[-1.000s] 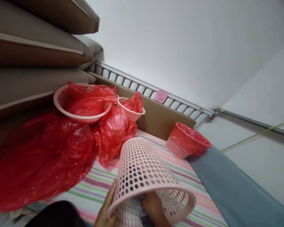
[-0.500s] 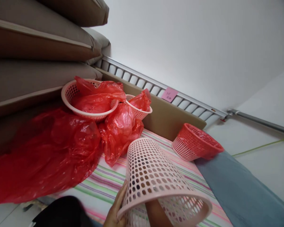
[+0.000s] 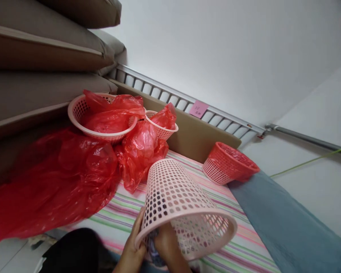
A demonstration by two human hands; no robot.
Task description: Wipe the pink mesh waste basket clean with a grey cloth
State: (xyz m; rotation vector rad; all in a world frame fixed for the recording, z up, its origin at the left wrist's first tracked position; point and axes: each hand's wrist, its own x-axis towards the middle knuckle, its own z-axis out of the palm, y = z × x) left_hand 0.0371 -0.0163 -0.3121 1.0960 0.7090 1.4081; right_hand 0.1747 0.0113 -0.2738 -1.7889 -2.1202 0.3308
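A pale pink perforated plastic basket lies tilted on its side in front of me, its mouth towards me. My left hand grips its rim from the left, fingers along the outer wall. Inside the mouth, my right hand is closed on a crumpled bluish-grey cloth and holds it against the inner wall near the left rim. Part of my right hand's fingers is hidden by the cloth.
Striped bedding lies beneath. Red plastic bags spread on the left, beside a wide pink basket and a small pink basket. Another basket with a red bag over its rim stands right. Stacked cushions rise at left.
The basket has shifted slightly left and turned its mouth more towards me. My right hand has moved left inside it, and the cloth has come into sight.
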